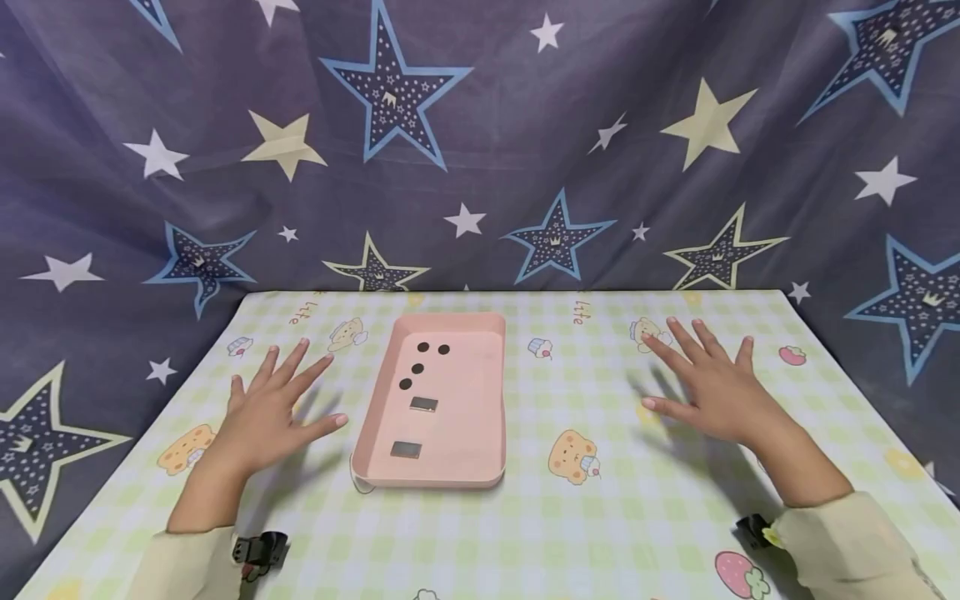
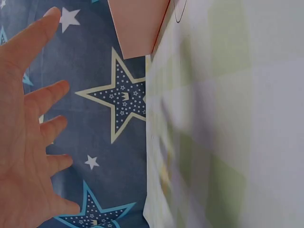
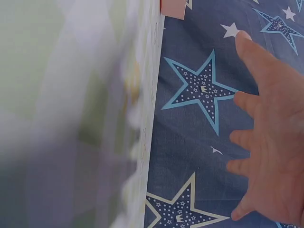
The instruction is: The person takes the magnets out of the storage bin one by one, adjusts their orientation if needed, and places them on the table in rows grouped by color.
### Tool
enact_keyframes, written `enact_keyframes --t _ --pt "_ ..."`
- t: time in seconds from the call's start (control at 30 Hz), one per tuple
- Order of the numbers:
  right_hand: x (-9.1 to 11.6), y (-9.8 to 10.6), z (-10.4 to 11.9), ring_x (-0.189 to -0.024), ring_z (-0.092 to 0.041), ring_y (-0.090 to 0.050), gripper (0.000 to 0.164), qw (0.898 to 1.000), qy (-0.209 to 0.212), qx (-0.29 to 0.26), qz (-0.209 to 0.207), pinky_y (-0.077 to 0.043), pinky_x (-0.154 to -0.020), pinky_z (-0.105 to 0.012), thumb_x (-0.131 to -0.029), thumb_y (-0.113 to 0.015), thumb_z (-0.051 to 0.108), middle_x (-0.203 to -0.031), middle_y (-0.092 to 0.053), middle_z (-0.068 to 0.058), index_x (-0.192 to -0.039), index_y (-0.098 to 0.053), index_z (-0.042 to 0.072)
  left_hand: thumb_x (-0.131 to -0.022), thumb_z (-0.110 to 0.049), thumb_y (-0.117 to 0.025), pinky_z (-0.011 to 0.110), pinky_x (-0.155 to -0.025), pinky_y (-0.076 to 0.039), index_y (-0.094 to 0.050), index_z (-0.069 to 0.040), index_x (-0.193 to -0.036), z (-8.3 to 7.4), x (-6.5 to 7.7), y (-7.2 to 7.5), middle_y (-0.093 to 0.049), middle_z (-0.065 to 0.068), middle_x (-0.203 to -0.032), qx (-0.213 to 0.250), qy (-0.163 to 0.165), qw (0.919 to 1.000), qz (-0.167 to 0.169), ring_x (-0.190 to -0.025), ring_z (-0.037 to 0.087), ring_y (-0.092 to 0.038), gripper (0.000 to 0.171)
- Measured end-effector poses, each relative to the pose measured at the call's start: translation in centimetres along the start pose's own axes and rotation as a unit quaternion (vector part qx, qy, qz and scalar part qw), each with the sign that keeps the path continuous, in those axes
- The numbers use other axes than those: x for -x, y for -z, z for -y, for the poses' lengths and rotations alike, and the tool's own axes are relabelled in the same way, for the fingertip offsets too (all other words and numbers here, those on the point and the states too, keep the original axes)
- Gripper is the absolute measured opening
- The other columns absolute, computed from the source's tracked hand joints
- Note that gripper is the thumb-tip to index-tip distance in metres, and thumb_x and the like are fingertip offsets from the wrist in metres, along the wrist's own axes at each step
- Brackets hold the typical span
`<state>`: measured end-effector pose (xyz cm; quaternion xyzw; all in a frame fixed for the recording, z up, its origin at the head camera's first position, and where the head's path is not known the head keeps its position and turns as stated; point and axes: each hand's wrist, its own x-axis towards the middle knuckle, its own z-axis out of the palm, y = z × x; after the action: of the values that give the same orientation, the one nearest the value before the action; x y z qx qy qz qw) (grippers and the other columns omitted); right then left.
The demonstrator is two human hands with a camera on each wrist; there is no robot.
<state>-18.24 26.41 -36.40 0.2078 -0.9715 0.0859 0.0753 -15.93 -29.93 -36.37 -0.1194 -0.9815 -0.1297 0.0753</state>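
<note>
A shallow pink tray [image 1: 468, 425] lies left of the table's middle. Several small black discs [image 1: 417, 368] sit in its far left part. Nearer the front lie two small dark rectangular pieces, one [image 1: 423, 404] behind the other [image 1: 406, 450]. My left hand [image 1: 266, 417] is spread above the cloth just left of the tray, holding nothing. On the far side of the tray, well to the right, my right hand [image 1: 716, 392] is held over the cloth with fingers apart and nothing in it. Both palms show bare in the wrist views, the left [image 2: 23, 156] and the right [image 3: 278, 152].
A green and white checked tablecloth [image 1: 600, 525] with printed bears and cupcakes covers the table. A thin loop of cord [image 1: 363, 485] shows at the tray's front left corner. Behind the table hangs a dark blue curtain [image 1: 495, 142] with stars. Each wrist carries a small black camera.
</note>
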Motion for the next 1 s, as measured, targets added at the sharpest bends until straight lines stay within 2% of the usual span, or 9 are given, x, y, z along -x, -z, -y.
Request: enact_keyframes --t 0.13,0.23,0.33,0.43,0.57,0.8,1.0 --pt "-0.3 -0.2 0.1 -0.145 -0.044 -0.008 0.085 1.000 0.017 -0.016 -0.010 0.006 -0.096 -0.081 -0.086 -0.063 0.059 -0.160 -0.016 -0.017 -0.156 -0.026 0.028 -0.082 -0.065 -0.064 0.080 -0.098 0.006 -0.035 -0.024 -0.153 -0.1 -0.2 -0.2 -0.015 0.010 -0.162 0.020 -0.005 0.9998 -0.001 -0.147 0.039 0.003 0.086" --pt "-0.5 -0.3 0.3 -0.144 -0.045 -0.009 0.085 0.998 0.037 -0.038 -0.020 0.001 -0.100 -0.079 -0.087 -0.066 0.055 -0.160 -0.017 -0.020 -0.156 -0.026 0.027 -0.082 -0.061 -0.067 0.080 -0.098 0.002 -0.034 -0.026 -0.153 -0.1 -0.4 -0.3 -0.017 0.012 -0.161 0.037 -0.012 0.9992 -0.006 -0.146 0.041 -0.008 0.086" --pt "-0.7 -0.4 0.4 -0.144 -0.047 -0.011 0.084 0.996 0.054 -0.058 -0.032 -0.003 -0.103 -0.076 -0.086 -0.068 0.052 -0.159 -0.016 -0.022 -0.155 -0.028 0.024 -0.082 -0.056 -0.071 0.080 -0.099 -0.007 -0.032 -0.028 -0.154 -0.2 -0.6 -0.4 -0.020 0.015 -0.160 0.057 -0.022 0.9981 -0.010 -0.142 0.045 -0.019 0.086" --pt "-0.9 -0.4 0.5 -0.143 -0.048 -0.013 0.083 0.995 0.066 -0.069 -0.041 -0.006 -0.106 -0.074 -0.086 -0.070 0.050 -0.159 -0.016 -0.023 -0.154 -0.031 0.021 -0.081 -0.051 -0.074 0.076 -0.099 -0.018 -0.033 -0.028 -0.154 -0.4 -0.8 -0.4 -0.025 0.020 -0.156 0.072 -0.031 0.9968 -0.014 -0.136 0.050 -0.025 0.086" --pt "-1.1 -0.5 0.6 -0.141 -0.049 -0.018 0.081 0.993 0.079 -0.073 -0.057 -0.009 -0.107 -0.072 -0.085 -0.072 0.046 -0.157 -0.021 -0.025 -0.150 -0.036 0.016 -0.081 -0.049 -0.075 0.072 -0.097 -0.027 -0.036 -0.026 -0.153 -0.5 -1.1 -0.5 -0.029 0.023 -0.153 0.083 -0.037 0.9957 -0.020 -0.133 0.052 -0.028 0.086" --pt "-1.8 -0.6 0.6 -0.134 -0.048 -0.033 0.075 0.982 0.124 -0.075 -0.117 -0.026 -0.103 -0.068 -0.081 -0.079 0.033 -0.152 -0.031 -0.025 -0.143 -0.045 0.008 -0.081 -0.047 -0.077 0.072 -0.097 -0.028 -0.034 -0.028 -0.153 -0.4 -1.3 -0.6 -0.029 0.023 -0.153 0.118 -0.032 0.9925 -0.006 -0.134 0.052 -0.027 0.086" --pt "-2.1 -0.8 0.9 -0.131 -0.046 -0.037 0.077 0.977 0.134 -0.103 -0.127 -0.037 -0.098 -0.063 -0.076 -0.084 0.024 -0.153 -0.032 -0.020 -0.142 -0.048 0.006 -0.081 -0.042 -0.078 0.070 -0.099 -0.030 -0.038 -0.023 -0.152 -0.1 -1.6 -0.8 -0.029 0.021 -0.153 0.162 -0.037 0.9861 0.008 -0.134 0.048 -0.032 0.083"
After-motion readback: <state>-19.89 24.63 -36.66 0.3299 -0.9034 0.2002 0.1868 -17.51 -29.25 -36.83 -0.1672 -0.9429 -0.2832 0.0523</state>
